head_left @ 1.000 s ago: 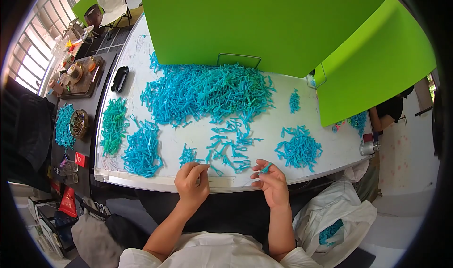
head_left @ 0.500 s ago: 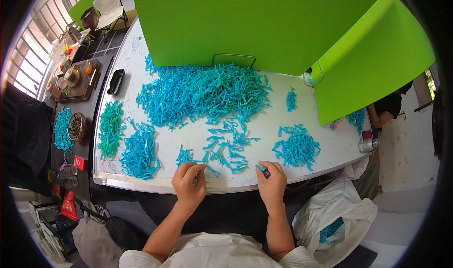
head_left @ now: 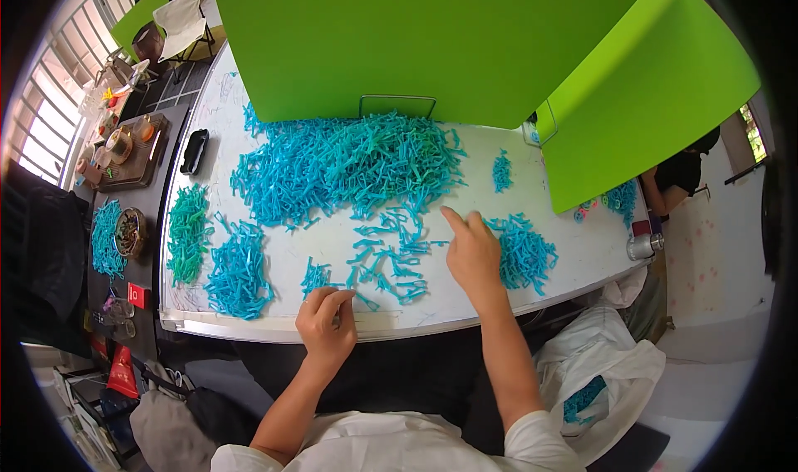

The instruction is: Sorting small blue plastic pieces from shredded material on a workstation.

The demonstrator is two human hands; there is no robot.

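Small blue plastic pieces, slim and forked, lie loose on the white table in a scattered group [head_left: 391, 260]. At the front edge my left hand [head_left: 327, 326] is closed in a pinch, beside a small heap of pieces [head_left: 315, 276]; whatever lies between its fingertips is hidden. My right hand [head_left: 475, 256] reaches over the table with its index finger stretched out, between the loose pieces and a blue heap [head_left: 527, 254]. No piece shows in it, though its other fingers are partly curled out of sight. Farther back spreads a big blue and teal pile [head_left: 349, 168].
Green panels [head_left: 382, 48] stand on wire feet along the back and right. On the left are a greener heap [head_left: 189, 231], a blue heap [head_left: 238, 272] and a black tray [head_left: 194, 152]. A white bag [head_left: 611, 355] hangs lower right; another person's arm [head_left: 658, 196] shows beyond the panel.
My right hand has moved forward from the front edge, its index finger now extended; the blue piece it pinched no longer shows. My left hand stays pinched at the edge. The view has shifted slightly.
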